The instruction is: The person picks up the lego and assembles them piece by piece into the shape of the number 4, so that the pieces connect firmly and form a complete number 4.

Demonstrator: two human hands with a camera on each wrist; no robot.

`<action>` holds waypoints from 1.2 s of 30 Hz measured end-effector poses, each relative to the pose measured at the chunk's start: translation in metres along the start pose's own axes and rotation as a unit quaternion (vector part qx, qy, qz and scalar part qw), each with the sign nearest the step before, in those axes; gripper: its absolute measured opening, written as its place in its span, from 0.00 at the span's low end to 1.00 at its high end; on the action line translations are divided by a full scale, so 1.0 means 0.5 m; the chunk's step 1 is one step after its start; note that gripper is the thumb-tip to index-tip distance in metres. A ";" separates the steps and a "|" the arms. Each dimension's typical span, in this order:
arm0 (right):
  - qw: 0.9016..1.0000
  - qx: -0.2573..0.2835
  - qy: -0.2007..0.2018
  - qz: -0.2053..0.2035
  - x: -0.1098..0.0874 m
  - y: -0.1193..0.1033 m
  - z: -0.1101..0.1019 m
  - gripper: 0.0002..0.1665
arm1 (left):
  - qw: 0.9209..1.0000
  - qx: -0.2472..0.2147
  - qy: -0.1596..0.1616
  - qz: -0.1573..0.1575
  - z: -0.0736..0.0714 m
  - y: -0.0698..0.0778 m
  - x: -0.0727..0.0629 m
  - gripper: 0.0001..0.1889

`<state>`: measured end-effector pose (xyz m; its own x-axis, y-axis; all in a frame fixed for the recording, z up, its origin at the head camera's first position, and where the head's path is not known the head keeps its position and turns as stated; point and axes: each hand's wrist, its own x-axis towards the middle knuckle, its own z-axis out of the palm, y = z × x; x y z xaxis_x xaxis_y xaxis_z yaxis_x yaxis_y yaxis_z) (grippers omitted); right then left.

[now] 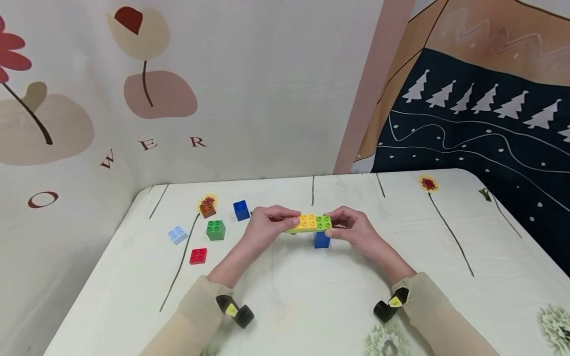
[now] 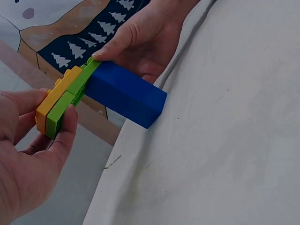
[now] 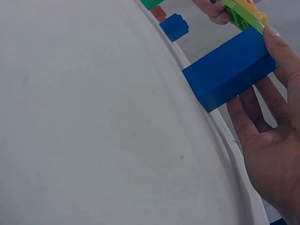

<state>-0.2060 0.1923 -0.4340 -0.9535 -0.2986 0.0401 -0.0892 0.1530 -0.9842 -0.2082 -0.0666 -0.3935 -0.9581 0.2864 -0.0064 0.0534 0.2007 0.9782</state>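
A tower of blue bricks (image 3: 225,70) stands on the table, with light green bricks (image 2: 60,112) across its top that jut out to the left. On the green layer sits a yellow brick (image 1: 307,220). My left hand (image 1: 265,225) pinches the overhanging yellow and green end between thumb and fingers. At the other end my right hand (image 1: 356,228) grips the green brick above the blue tower, its thumb on the near side. The right fingers' far contact is partly hidden in the head view.
Left of the hands lie loose bricks: a dark blue one (image 1: 241,210), a brown one (image 1: 207,209), a green one (image 1: 215,230), a light blue one (image 1: 177,235) and a red one (image 1: 198,256). A white flower-print cloth (image 1: 285,306) covers the table.
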 end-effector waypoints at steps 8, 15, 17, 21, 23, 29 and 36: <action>1.000 0.000 0.002 0.004 0.002 -0.001 -0.002 0.22 | 1.000 0.003 0.001 -0.021 -0.003 0.010 0.002 0.11; 1.000 0.000 -0.003 0.006 0.002 -0.002 -0.002 0.23 | 1.000 0.008 0.008 -0.028 -0.003 0.015 0.002 0.10; 1.000 0.000 -0.004 0.007 0.002 -0.002 -0.002 0.23 | 1.000 0.008 0.008 -0.029 -0.003 0.014 0.003 0.10; 1.000 -0.002 -0.003 0.006 0.003 -0.002 -0.002 0.23 | 0.999 0.012 0.009 -0.030 -0.003 0.014 0.005 0.09; 1.000 -0.003 -0.001 0.005 0.003 -0.003 -0.002 0.22 | 0.999 0.014 0.009 -0.027 -0.003 0.013 0.005 0.10; 1.000 -0.007 -0.002 0.005 0.004 -0.006 0.000 0.22 | 0.999 0.025 -0.002 -0.032 -0.009 0.014 0.001 0.11; 1.000 -0.004 0.003 0.009 0.000 -0.005 0.001 0.22 | 0.996 0.062 -0.052 -0.024 -0.033 0.020 -0.007 0.26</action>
<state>-0.2059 0.1915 -0.4316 -0.9564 -0.2910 0.0238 -0.0751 0.1664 -0.9832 -0.2091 -0.0808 -0.3803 -0.9266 0.3676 -0.0794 0.0496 0.3287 0.9431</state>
